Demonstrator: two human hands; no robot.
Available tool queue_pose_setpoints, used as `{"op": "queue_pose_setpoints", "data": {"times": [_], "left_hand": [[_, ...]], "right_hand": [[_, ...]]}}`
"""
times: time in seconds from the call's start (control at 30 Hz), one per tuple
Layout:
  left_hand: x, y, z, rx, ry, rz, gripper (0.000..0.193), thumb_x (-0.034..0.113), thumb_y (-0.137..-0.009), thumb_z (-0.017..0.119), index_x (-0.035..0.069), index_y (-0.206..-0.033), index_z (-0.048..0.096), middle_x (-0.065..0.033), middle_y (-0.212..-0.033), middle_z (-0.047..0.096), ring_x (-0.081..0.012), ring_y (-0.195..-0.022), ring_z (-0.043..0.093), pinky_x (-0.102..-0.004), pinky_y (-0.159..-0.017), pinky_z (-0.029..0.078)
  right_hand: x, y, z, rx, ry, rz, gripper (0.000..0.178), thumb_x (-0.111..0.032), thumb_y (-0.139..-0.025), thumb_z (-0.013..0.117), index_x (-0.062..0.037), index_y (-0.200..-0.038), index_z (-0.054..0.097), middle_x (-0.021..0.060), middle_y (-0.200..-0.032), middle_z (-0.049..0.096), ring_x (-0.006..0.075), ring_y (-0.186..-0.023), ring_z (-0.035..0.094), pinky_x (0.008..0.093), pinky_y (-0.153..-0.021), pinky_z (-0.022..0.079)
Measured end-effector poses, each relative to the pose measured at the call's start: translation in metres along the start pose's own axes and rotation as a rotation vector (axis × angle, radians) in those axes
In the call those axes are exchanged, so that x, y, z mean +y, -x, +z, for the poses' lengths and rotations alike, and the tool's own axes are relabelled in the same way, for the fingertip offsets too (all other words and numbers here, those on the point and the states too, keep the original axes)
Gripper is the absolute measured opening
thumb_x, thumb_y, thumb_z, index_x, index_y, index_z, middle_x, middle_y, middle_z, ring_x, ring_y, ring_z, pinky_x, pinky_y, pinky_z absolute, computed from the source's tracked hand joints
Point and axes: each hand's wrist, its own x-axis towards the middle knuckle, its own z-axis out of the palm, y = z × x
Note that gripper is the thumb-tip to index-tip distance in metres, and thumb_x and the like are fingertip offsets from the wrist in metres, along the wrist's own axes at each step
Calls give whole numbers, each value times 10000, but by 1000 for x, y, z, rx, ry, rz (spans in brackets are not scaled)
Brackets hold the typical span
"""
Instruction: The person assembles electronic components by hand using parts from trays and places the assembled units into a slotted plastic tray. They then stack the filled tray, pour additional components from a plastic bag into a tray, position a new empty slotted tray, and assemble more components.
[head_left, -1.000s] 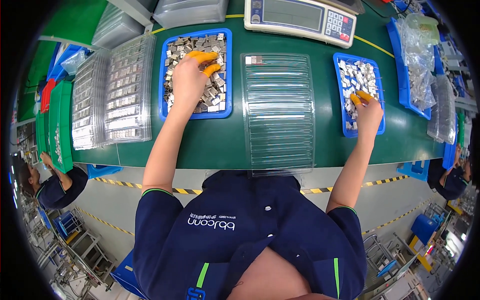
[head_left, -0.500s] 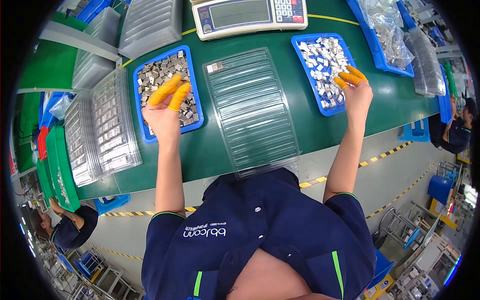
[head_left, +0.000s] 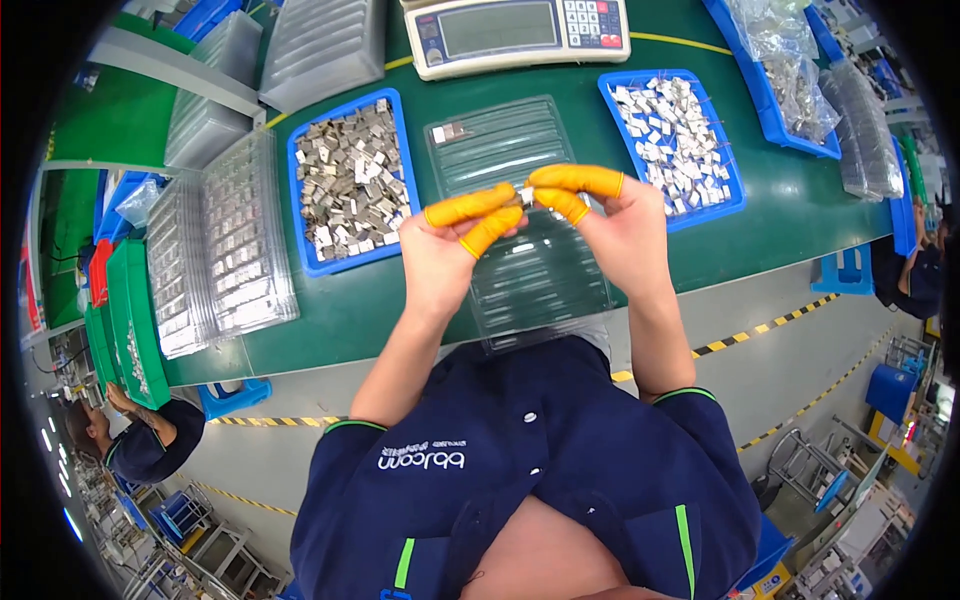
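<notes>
My left hand point(head_left: 440, 255) and my right hand point(head_left: 625, 235), both with yellow finger cots on the thumb and forefinger, meet over a clear plastic blister tray point(head_left: 540, 290). A small white block point(head_left: 527, 195) sits pinched in my right fingertips. Against it, my left fingertips pinch a small grey metal piece point(head_left: 514, 200), mostly covered by the fingers. One small part point(head_left: 448, 131) lies in the tray's far left corner. To the left stands a blue bin point(head_left: 360, 263) of grey metal housings; to the right, another blue bin point(head_left: 738, 192) holds white blocks with thin leads.
A weighing scale point(head_left: 500, 35) stands at the back. Filled clear trays point(head_left: 235, 230) are stacked at the left, with more stacked trays point(head_left: 325, 50) behind. Bagged parts point(head_left: 790, 85) fill a blue bin at the far right. Co-workers sit at both sides.
Both hands have left the two bins and come together over the middle tray. A white block and a grey metal piece now show between the fingertips.
</notes>
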Motion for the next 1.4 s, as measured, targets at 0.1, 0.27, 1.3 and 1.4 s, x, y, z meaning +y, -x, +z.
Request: {"op": "queue_pose_setpoints", "data": {"times": [0.1, 0.27, 1.3, 1.4], "left_hand": [[-4, 4, -8, 34, 16, -12, 217, -40, -756, 639, -78, -968, 613, -171, -931, 631, -250, -804, 641, -317, -738, 541], [-5, 11, -12, 8, -48, 55, 218, -58, -739, 647, -75, -955, 622, -159, -931, 635, -238, -823, 637, -316, -747, 538], [-19, 21, -105, 488, -315, 187, 212, 4, -822, 586, -32, -1031, 599, -87, -999, 622, -129, -888, 590, -248, -814, 457], [-17, 17, -103, 517, -381, 237, 215, -6, -804, 600, -6, -1019, 617, -80, -978, 638, -117, -865, 595, -242, -785, 465]], "right_hand": [[-6, 1, 4, -33, 142, -32, 162, 9, -747, 647, 19, -908, 656, 80, -881, 666, 136, -846, 620, 253, -739, 497], [-7, 3, -1, -118, 573, -382, 207, -43, -692, 693, -33, -898, 671, 113, -845, 661, 226, -825, 642, 275, -701, 502], [73, -104, 57, 26, 1099, -646, 117, -89, -610, 694, -79, -726, 699, 26, -765, 588, 203, -786, 551, 371, -895, 359], [71, -103, 60, 20, 1102, -589, 114, -111, -634, 702, -79, -743, 701, 41, -758, 601, 200, -765, 536, 386, -902, 347]]}}
